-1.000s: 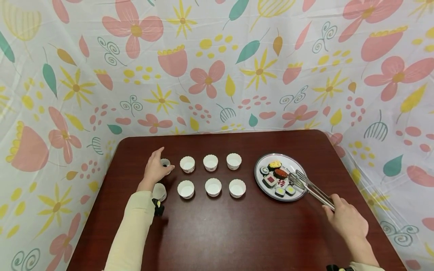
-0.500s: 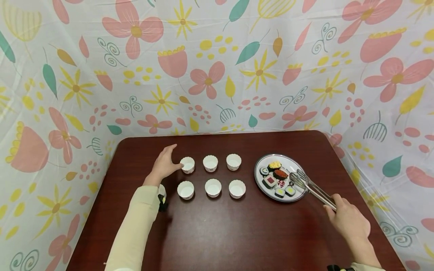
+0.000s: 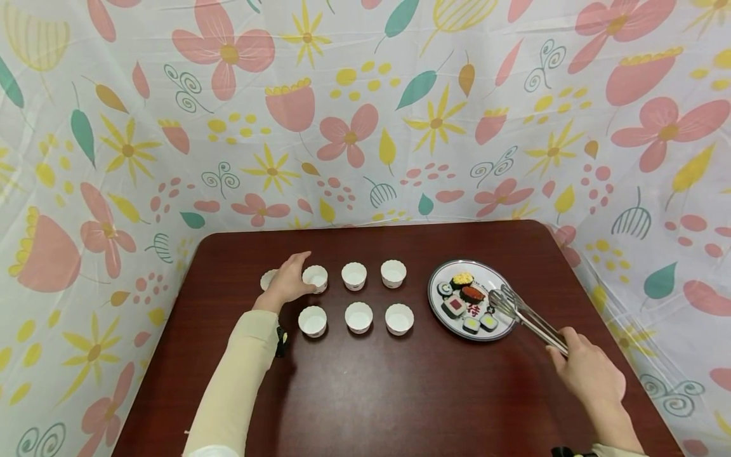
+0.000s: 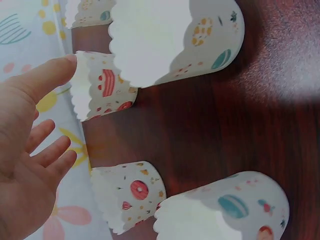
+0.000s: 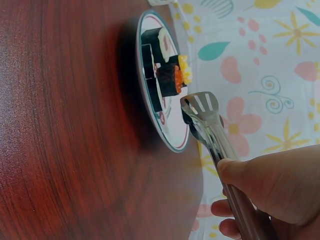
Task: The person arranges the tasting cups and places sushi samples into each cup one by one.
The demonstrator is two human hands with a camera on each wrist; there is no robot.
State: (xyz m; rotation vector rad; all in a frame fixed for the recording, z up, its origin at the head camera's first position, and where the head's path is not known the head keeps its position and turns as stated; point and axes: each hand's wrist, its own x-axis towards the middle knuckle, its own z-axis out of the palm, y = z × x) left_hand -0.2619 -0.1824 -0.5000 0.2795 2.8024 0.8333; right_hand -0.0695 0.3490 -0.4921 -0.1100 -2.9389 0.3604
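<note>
My left hand [image 3: 290, 281] is over the back row of white paper baking cups, its thumb close to the rim of one cup [image 3: 317, 279]. In the left wrist view, the thumb overlaps the scalloped edge of a printed cup [image 4: 103, 86], while the other fingers stay apart from it; contact is unclear. My right hand [image 3: 591, 371] grips metal tongs [image 3: 535, 322] by the handles. Their slotted heads hang over the right side of a round plate [image 3: 435, 312], apart from each other. On the plate are sushi pieces, including an orange-topped one [image 3: 472, 292] and a yellow-topped one [image 3: 462, 278].
More cups stand in two rows, including a back-row cup [image 3: 354, 277] and a front-row cup [image 3: 399, 318]. Another cup [image 3: 268, 279] is partly behind the left hand. The dark red table [image 3: 365, 393] meets a flower-printed cloth [image 3: 365, 158] at its back edge.
My left hand has moved right from the leftmost back cup to the second one, uncovering part of the first. The right hand and tongs have barely moved.
</note>
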